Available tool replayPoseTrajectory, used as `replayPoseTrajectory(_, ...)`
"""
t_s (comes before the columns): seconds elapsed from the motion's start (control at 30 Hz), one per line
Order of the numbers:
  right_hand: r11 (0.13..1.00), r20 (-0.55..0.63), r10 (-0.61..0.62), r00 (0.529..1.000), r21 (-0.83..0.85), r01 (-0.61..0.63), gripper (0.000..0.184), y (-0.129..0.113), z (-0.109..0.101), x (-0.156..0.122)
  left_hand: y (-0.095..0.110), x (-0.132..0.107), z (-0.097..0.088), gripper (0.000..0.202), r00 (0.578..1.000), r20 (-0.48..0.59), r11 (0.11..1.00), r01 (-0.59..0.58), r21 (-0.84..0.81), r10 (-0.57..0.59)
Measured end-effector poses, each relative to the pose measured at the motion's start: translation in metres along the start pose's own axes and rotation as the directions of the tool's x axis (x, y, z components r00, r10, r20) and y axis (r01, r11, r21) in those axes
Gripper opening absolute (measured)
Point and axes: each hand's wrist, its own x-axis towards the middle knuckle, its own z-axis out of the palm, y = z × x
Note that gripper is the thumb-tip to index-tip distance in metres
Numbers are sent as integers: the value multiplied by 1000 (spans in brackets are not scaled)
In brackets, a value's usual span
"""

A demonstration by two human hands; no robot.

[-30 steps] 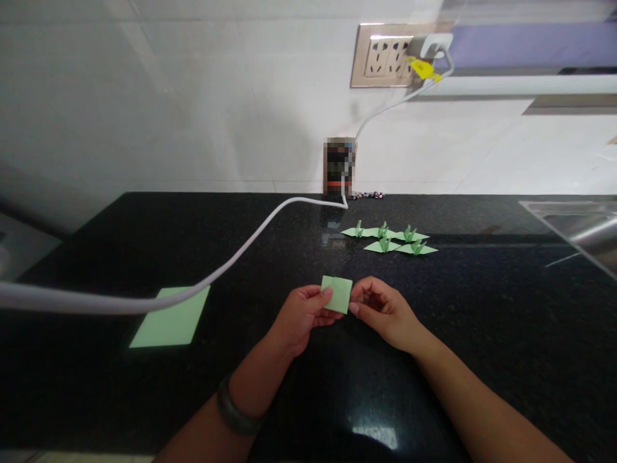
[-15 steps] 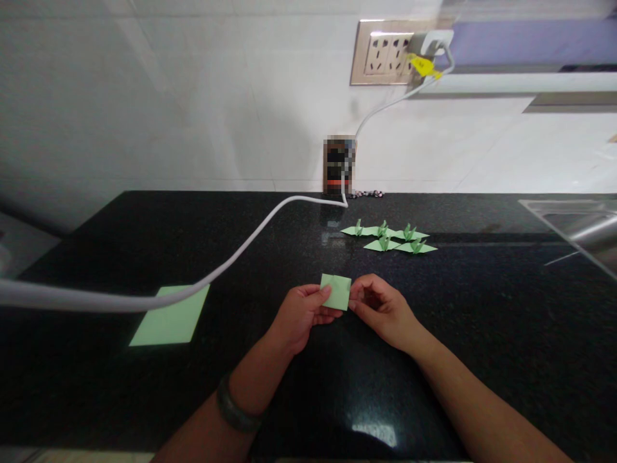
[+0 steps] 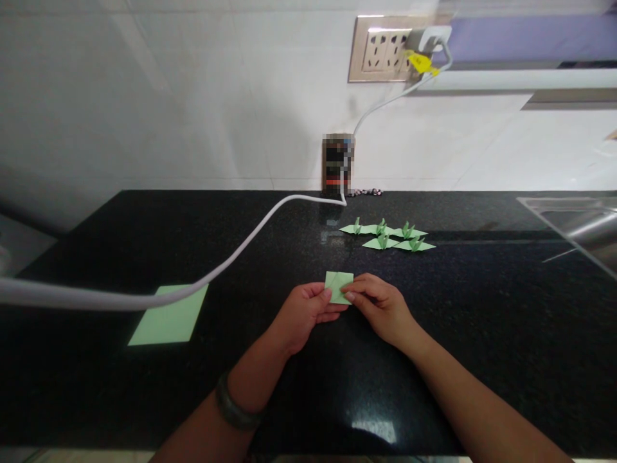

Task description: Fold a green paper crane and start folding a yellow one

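Note:
A small folded square of green paper (image 3: 338, 283) is held just above the black countertop (image 3: 482, 321). My left hand (image 3: 304, 315) pinches its left edge between thumb and fingers. My right hand (image 3: 380, 307) is closed on its right side, with the fingers reaching over the lower right corner. Both hands meet at the paper near the middle of the counter.
Several finished green paper cranes (image 3: 385, 235) lie behind the hands. A stack of flat green sheets (image 3: 168, 316) sits at the left under a white cable (image 3: 226, 260) that runs to a phone (image 3: 337, 164) against the wall. A steel sink (image 3: 573, 225) is at the right.
My right hand has slid left over the paper's right corner, covering more of it. The paper now sits a little lower and flatter. My left hand has kept its grip.

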Motion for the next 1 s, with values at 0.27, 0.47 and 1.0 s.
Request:
replayPoseTrajectory(0.27, 989, -93, 141, 986, -25, -144, 13, -1, 7, -2, 0, 0, 5, 30, 1000, 17, 998, -12, 64, 11)
replayPoseTrajectory(0.47, 989, -96, 127, 987, -65, -134, 12, -1, 6, -2, 0, 0, 8, 29, 998, -55, 977, -9, 212, 22)
replayPoseTrajectory(1.0, 985, -84, 163, 983, -39, -167, 13, 3, 8, -3, -3, 1, 8, 23, 991, -111, 912, -19, 410, 71)
